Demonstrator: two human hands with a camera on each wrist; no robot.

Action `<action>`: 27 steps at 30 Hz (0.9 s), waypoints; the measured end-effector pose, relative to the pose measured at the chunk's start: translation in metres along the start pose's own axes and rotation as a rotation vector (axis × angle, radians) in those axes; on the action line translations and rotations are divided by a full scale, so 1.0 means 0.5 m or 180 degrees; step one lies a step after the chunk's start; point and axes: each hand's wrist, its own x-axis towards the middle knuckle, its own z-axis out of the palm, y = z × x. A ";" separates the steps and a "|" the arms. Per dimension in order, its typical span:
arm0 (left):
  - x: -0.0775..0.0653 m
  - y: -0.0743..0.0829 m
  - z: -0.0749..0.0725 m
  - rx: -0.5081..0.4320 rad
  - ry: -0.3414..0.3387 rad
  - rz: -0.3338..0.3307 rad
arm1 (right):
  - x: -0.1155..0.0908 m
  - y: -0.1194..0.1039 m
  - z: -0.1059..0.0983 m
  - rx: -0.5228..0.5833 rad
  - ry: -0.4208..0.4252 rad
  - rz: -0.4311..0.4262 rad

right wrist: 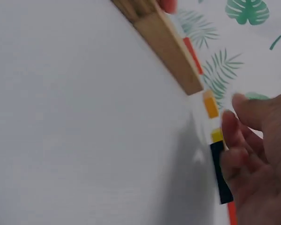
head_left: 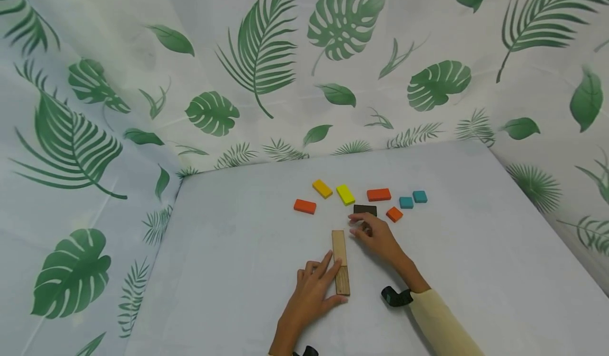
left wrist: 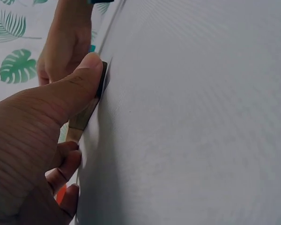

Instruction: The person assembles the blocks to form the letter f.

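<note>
Two plain wooden blocks lie end to end in a line: a lighter far block (head_left: 338,242) and a darker near block (head_left: 342,284). My left hand (head_left: 308,295) rests beside them, fingertips touching near where they meet and the thumb by the near end. In the right wrist view the lighter wooden block (right wrist: 171,56) runs toward my right hand. That right hand (head_left: 379,238) hovers by the black block (head_left: 365,208), its fingers loosely bent and apart from the thumb. Nothing shows between them. The hand partly hides the black block in the head view.
Beyond the hands lie several coloured blocks: a red-orange one (head_left: 305,206), an orange-yellow one (head_left: 322,188), a yellow one (head_left: 345,194), a long red one (head_left: 378,194), a small orange one (head_left: 394,214) and teal ones (head_left: 420,196). Leaf-print cloth (head_left: 285,54) rises behind the white tabletop (head_left: 228,271).
</note>
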 end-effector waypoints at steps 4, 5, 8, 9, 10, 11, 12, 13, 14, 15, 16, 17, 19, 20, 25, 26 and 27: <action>0.001 -0.003 -0.001 -0.0028 -0.0005 0.0006 | 0.070 0.003 -0.020 -0.0355 0.0144 -0.0176; 0.002 -0.004 -0.001 -0.0023 -0.0013 -0.0001 | 0.090 0.005 -0.025 -0.0502 0.0068 -0.0178; 0.002 -0.007 -0.002 -0.0079 -0.0039 -0.0021 | 0.150 0.014 -0.042 -0.0946 -0.0360 -0.0126; 0.003 -0.008 -0.002 -0.0116 -0.0059 -0.0032 | 0.167 0.017 -0.047 -0.1080 -0.0554 -0.0078; 0.003 -0.008 -0.001 -0.0150 -0.0077 -0.0040 | 0.181 0.018 -0.051 -0.1188 -0.0739 -0.0035; 0.003 -0.008 -0.001 -0.0187 -0.0088 -0.0044 | 0.194 0.019 -0.054 -0.1264 -0.0922 0.0038; 0.003 -0.008 -0.001 -0.0211 -0.0095 -0.0046 | 0.205 0.020 -0.056 -0.1309 -0.1087 0.0097; 0.003 -0.007 0.000 -0.0222 -0.0103 -0.0044 | 0.213 0.020 -0.058 -0.1333 -0.1237 0.0170; 0.003 -0.007 0.001 -0.0227 -0.0106 -0.0040 | 0.219 0.019 -0.058 -0.1344 -0.1370 0.0250; 0.003 -0.006 0.001 -0.0231 -0.0102 -0.0035 | 0.224 0.019 -0.057 -0.1352 -0.1459 0.0301; 0.003 -0.006 0.002 -0.0224 -0.0090 -0.0025 | 0.228 0.019 -0.056 -0.1347 -0.1525 0.0342; 0.003 -0.006 0.002 -0.0218 -0.0080 -0.0016 | 0.232 0.022 -0.053 -0.1337 -0.1572 0.0393; 0.004 -0.008 0.002 -0.0211 -0.0075 -0.0009 | 0.235 0.023 -0.047 -0.1330 -0.1605 0.0426; 0.004 -0.008 0.001 -0.0215 -0.0076 -0.0010 | 0.236 0.024 -0.044 -0.1326 -0.1596 0.0444; 0.004 -0.012 0.004 -0.0251 -0.0128 -0.0059 | 0.231 0.016 -0.033 -0.1309 -0.1456 0.0394; 0.005 -0.013 0.004 -0.0258 -0.0144 -0.0073 | 0.228 0.014 -0.031 -0.1294 -0.1439 0.0372; 0.005 -0.013 0.004 -0.0255 -0.0157 -0.0086 | 0.224 0.010 -0.029 -0.1278 -0.1429 0.0327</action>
